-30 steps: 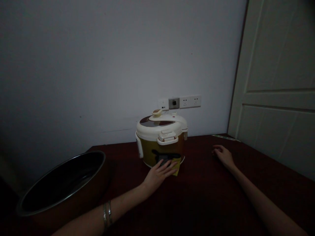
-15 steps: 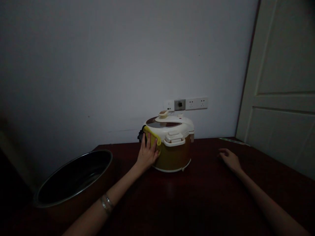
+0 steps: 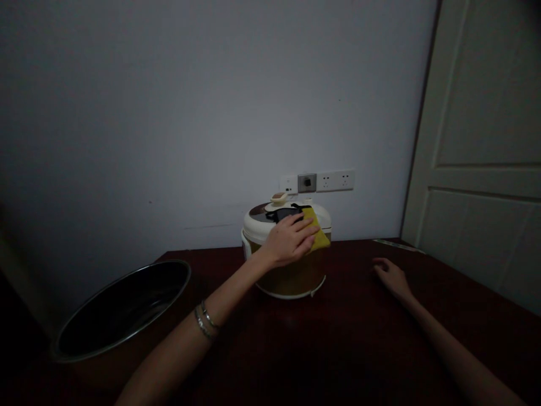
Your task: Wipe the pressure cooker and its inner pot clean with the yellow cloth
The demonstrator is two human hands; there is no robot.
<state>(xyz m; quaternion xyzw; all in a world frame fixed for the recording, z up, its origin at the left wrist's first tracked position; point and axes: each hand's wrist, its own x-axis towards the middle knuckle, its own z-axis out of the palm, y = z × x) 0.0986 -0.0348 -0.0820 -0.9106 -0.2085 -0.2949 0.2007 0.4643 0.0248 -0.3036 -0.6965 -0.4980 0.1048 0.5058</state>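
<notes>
A white and gold-brown electric pressure cooker (image 3: pixel 291 276) stands upright on the dark red table (image 3: pixel 321 338), its lid shut. My left hand (image 3: pixel 288 239) reaches across its front and presses a yellow and black cleaning cloth (image 3: pixel 318 230) against the lid's front right side. The cloth covers the front lid handle. My right hand (image 3: pixel 391 277) rests on the table to the right of the cooker, fingers loosely curled; whether anything is inside them is hidden.
A large dark round pot (image 3: pixel 122 304) with a metal rim stands at the left. Wall sockets (image 3: pixel 335 180) sit behind the cooker. A thin pale strip (image 3: pixel 399 246) lies along the table's back right edge, near a panelled door (image 3: pixel 477 169).
My left hand has slid the cloth from the cooker's left side across to the right, over the front of the lid. My right hand stays in nearly the same place.
</notes>
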